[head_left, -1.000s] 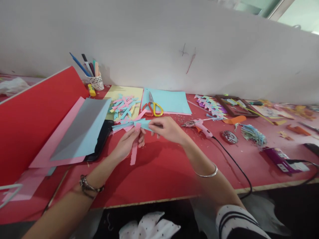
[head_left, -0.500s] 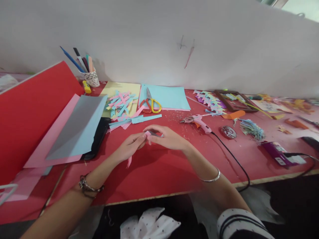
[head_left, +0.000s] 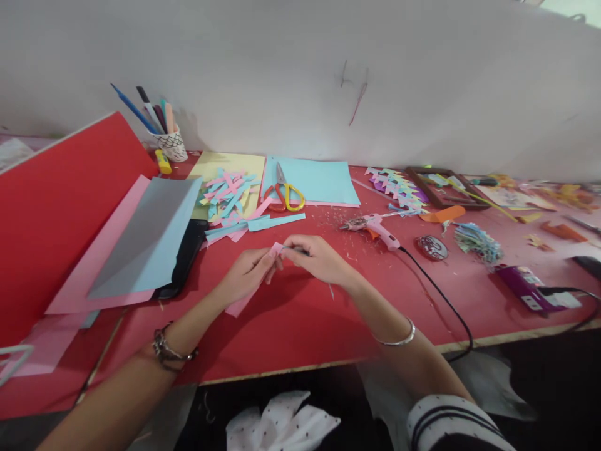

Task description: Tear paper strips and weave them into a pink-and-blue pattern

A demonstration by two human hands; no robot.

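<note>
Near the middle of the red bench, a little way back from its front edge, the two hands are meeting over a pink paper strip. The left hand is pinching the upper end of the strip between thumb and fingertips, and the rest of the strip is hanging down past the palm toward the bench top. The right hand is closing its fingertips on the same folded end, just beside the left fingers, with a thin dark sliver showing at the pinch; what that sliver is cannot be told.

Toward the back edge, a loose pile of pink and blue strips is lying on a yellow sheet, and more cut strips are lying just in front of it, close to the hands. Red and yellow scissors are resting on a light blue sheet. A pink glue gun is lying to the right of the hands, its black cord trailing to the front edge. At the back left corner a patterned cup is holding pens. Along the left edge, a red board is leaning with pink and blue sheets against it.
</note>
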